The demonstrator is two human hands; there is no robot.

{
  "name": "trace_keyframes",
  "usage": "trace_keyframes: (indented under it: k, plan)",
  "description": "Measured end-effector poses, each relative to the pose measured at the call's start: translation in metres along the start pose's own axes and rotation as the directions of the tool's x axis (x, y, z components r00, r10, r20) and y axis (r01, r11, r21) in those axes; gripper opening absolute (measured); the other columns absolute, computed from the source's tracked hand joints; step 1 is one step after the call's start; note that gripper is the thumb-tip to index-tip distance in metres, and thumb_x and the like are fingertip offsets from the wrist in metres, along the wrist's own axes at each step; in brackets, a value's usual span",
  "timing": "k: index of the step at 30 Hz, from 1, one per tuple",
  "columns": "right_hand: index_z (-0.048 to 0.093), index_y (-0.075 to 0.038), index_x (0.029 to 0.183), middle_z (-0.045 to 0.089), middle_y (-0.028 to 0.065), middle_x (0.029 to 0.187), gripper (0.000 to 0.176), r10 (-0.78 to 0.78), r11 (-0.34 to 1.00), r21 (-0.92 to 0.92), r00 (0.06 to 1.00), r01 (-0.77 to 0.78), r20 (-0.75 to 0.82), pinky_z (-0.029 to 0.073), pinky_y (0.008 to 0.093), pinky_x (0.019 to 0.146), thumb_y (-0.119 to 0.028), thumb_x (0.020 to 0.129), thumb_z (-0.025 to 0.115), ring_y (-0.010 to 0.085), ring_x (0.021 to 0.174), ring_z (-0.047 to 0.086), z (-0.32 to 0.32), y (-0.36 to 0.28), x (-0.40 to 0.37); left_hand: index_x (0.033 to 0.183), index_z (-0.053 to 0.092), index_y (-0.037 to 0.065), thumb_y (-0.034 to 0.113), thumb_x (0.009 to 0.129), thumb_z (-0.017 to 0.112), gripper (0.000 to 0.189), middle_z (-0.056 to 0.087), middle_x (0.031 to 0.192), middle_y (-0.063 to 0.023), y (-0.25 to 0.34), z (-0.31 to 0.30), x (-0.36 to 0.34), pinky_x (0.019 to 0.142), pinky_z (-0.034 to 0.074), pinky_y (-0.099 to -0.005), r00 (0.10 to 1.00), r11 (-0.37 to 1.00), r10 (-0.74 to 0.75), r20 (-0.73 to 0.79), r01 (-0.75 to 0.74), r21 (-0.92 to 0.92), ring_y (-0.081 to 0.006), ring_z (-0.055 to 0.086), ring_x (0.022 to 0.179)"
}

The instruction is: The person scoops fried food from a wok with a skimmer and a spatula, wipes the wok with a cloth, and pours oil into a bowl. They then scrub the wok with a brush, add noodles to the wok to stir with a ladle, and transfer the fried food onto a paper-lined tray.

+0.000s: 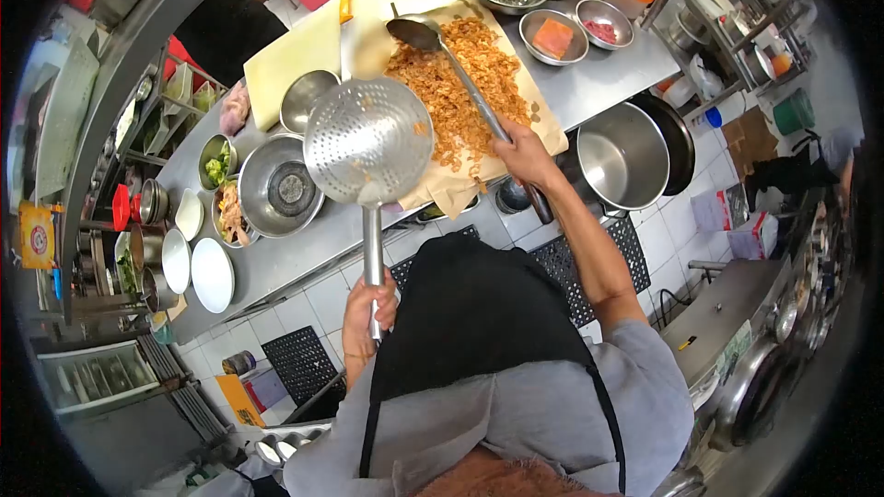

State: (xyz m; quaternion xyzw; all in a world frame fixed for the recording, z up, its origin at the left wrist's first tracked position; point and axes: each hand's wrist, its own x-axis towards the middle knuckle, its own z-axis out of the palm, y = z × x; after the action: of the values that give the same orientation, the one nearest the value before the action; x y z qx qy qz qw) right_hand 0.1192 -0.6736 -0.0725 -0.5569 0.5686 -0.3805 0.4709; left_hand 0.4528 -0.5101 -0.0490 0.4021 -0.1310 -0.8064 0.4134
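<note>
My left hand [369, 310] is closed round the handle of a large perforated skimmer [368, 140], whose round head is raised over the near edge of the counter. In my right hand [530, 158] is the long handle of a metal ladle [468, 92]. The ladle's dark bowl is at the far left edge of a heap of browned, crisp-looking pieces of food [479, 64]. That food is spread over brown paper [545, 120] on the counter. The skimmer head hides part of the paper's left side, and a few crumbs cling to it.
Left of the skimmer are a steel bowl [281, 186], a smaller bowl [308, 99] and white plates [213, 274]. A pale cutting board [285, 60] lies behind. Bowls with an orange block [553, 39] and red meat [602, 32] stand at back right. A big pot [622, 156] is beside the counter.
</note>
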Motion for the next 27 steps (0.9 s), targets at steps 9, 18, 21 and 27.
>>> trace_keyframes:
  k: [9,18,21,27]
  plan:
    - [0.050,-0.007,0.130,0.042,-0.0008,0.055,0.044,0.134,0.972,0.162,0.967,-0.171,0.215,0.034,0.0261,0.031,-0.008,0.086,0.048,0.0094,0.035,0.040,0.000,-0.012,0.010,0.098,0.048,0.005,0.007,0.079,0.057,0.021,0.039,0.061,-0.0011,-0.024,0.008,-0.010,0.031,0.032,-0.0231,0.997,0.999,0.014,-0.074,-0.011,0.039,-0.0084,0.036,0.039]
    - [0.047,-0.010,0.134,0.045,-0.0002,0.058,0.049,0.122,0.979,0.142,0.979,-0.146,0.166,0.036,0.0255,0.031,-0.008,0.085,0.047,0.0093,0.036,0.042,0.002,-0.010,0.017,0.098,0.048,0.005,0.007,0.080,0.056,0.020,0.040,0.061,-0.0014,-0.026,0.020,-0.002,0.032,0.033,-0.0245,0.996,0.998,0.018,-0.089,-0.012,0.067,-0.0091,0.037,0.040]
    - [0.049,-0.008,0.130,0.044,-0.0003,0.057,0.046,0.095,0.976,0.190,0.995,-0.101,0.042,0.036,0.0257,0.031,-0.009,0.085,0.048,0.0091,0.036,0.042,0.002,-0.015,0.006,0.098,0.047,0.004,0.007,0.080,0.057,0.021,0.040,0.062,-0.0007,-0.026,0.017,0.002,0.032,0.033,-0.0228,0.997,0.998,0.022,-0.073,-0.017,0.067,-0.0078,0.037,0.040]
    - [0.053,-0.007,0.124,0.043,0.0007,0.054,0.040,0.104,0.976,0.175,0.983,-0.131,0.153,0.035,0.0272,0.031,-0.009,0.084,0.048,0.0105,0.035,0.042,-0.004,-0.007,0.029,0.098,0.048,0.004,0.007,0.080,0.057,0.021,0.040,0.063,-0.0011,-0.025,0.019,0.012,0.032,0.033,-0.0232,0.998,0.996,0.013,-0.056,-0.008,0.084,-0.0081,0.037,0.041]
